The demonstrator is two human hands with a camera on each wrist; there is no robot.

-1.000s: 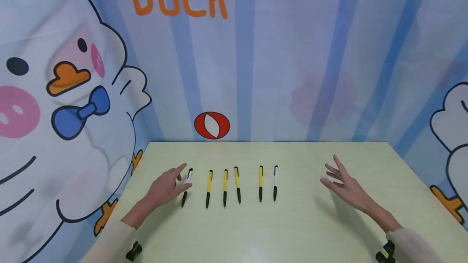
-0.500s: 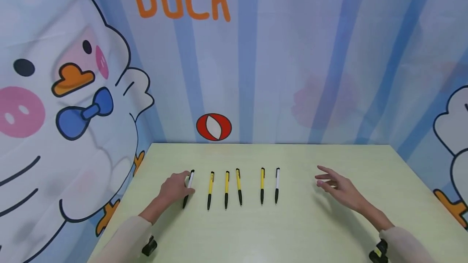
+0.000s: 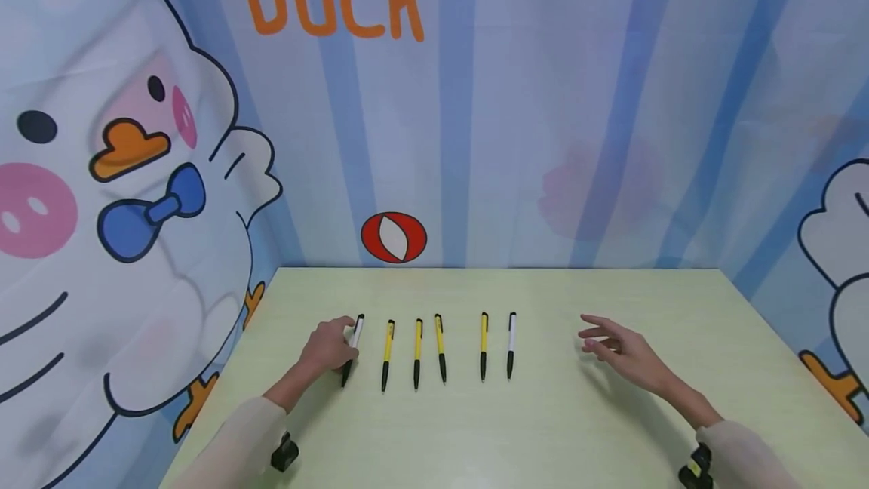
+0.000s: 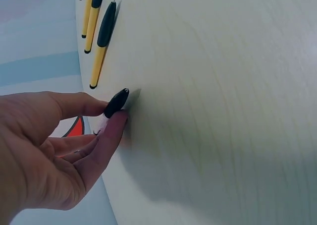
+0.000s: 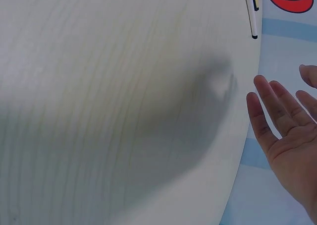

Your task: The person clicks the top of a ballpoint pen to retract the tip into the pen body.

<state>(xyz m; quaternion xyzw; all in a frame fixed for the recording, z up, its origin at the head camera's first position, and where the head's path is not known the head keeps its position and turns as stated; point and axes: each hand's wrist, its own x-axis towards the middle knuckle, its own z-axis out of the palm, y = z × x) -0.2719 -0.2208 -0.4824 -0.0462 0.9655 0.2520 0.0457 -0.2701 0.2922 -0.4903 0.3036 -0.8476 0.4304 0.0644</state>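
My left hand (image 3: 329, 346) pinches a white pen (image 3: 356, 330) with a black grip at the left end of a row of pens. In the left wrist view the pen's black tip end (image 4: 117, 103) shows between thumb and finger, while the rest is mostly hidden by the hand. To its right lie a yellow pen (image 3: 389, 342), more yellow pens and a white pen (image 3: 512, 334) at the row's right end. My right hand (image 3: 627, 357) hovers over the table to the right of the row, fingers relaxed, holding nothing.
The pale table (image 3: 543, 429) ends at a blue striped backdrop (image 3: 495, 134) with a printed duck on the left. A small black device (image 3: 285, 452) is worn at the left wrist, another (image 3: 697, 468) at the right.
My left hand has moved right and closed its thumb and fingers on the leftmost white pen, which has shifted slightly right. The right hand has come a little left and lower.
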